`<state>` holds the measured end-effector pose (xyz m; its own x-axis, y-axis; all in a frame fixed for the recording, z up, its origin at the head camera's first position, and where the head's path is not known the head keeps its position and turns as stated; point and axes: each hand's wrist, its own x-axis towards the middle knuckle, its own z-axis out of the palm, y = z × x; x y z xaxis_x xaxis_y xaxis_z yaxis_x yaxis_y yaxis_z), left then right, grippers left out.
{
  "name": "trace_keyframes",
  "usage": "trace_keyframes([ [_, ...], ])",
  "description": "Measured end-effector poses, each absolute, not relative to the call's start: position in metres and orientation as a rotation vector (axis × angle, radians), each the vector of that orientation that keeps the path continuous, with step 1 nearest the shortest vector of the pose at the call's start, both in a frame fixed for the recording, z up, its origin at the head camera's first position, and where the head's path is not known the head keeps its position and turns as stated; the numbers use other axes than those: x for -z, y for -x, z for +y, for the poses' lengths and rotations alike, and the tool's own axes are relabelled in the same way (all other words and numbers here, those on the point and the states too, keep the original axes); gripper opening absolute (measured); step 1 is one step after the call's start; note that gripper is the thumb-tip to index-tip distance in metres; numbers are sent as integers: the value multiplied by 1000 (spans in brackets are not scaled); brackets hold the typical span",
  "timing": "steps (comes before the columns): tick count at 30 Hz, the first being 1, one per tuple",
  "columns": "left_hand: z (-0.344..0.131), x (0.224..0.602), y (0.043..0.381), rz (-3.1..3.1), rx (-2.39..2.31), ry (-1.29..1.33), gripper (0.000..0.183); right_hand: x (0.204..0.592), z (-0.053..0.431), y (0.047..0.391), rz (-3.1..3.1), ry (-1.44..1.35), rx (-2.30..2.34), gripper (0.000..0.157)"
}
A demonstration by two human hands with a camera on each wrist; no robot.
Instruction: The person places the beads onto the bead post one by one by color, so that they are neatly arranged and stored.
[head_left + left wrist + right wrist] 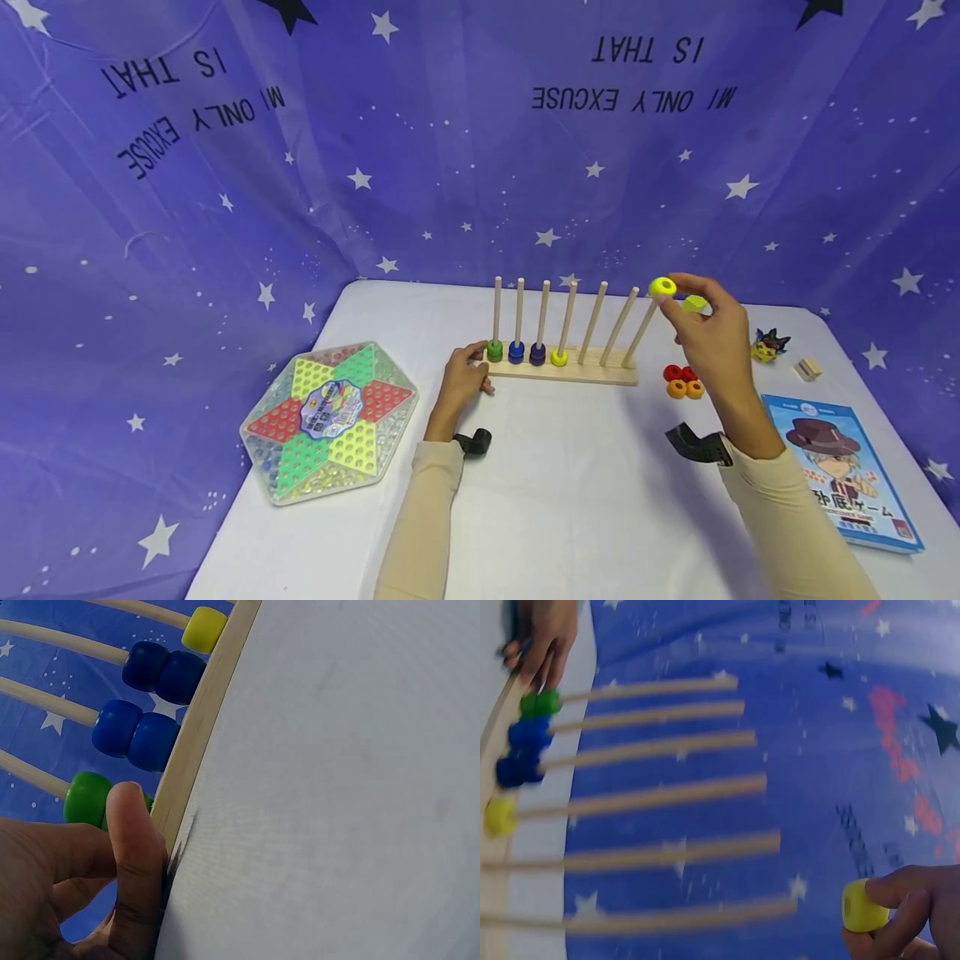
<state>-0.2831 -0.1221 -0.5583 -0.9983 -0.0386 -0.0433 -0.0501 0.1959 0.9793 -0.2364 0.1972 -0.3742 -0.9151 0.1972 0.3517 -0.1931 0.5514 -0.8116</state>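
A wooden peg rack (555, 373) with several upright pegs stands on the table. From its left end, the pegs carry green beads (495, 351), blue beads (516, 352), dark blue beads (537, 353) and one yellow bead (559, 357); the pegs to the right are bare. My left hand (459, 383) grips the rack's left end, with the thumb by the base edge in the left wrist view. Up near the top of the rightmost peg, my right hand (708, 333) pinches another yellow bead (865, 905). In the right wrist view this bead is apart from the visible pegs.
Red beads (672, 373) and orange beads (677, 389) lie right of the rack. A yellow-green block (694, 304) is partly behind my right hand. Farther right are a small figurine (768, 345), a wooden piece (807, 369) and a blue game box (847, 475). A Chinese checkers board (330, 421) lies left.
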Motion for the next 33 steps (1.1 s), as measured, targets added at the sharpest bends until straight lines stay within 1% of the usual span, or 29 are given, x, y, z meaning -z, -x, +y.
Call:
trace_keyframes([
  [4, -122, 557, 283, 2414, -1996, 78, 48, 364, 170, 252, -2391, -177, -1387, 38],
  [7, -122, 557, 282, 2387, -2015, 73, 47, 363, 152, 263, -2416, -264, -1419, 37],
  [13, -121, 561, 280, 2361, -2011, 64, 46, 371, 133, 275, -2501, -281, -1451, 35],
  [22, -121, 561, 280, 2377, -1999, 63, 47, 381, 129, 278, -2545, -288, -1408, 36],
  [25, -121, 561, 281, 2383, -1994, 57, 47, 382, 130, 278, -2543, -300, -1400, 40],
  [29, -121, 559, 280, 2383, -1998, 57, 47, 379, 135, 275, -2499, -320, -1402, 43],
  [33, -123, 556, 280, 2385, -2004, 51, 47, 375, 149, 270, -2418, -273, -1422, 41],
])
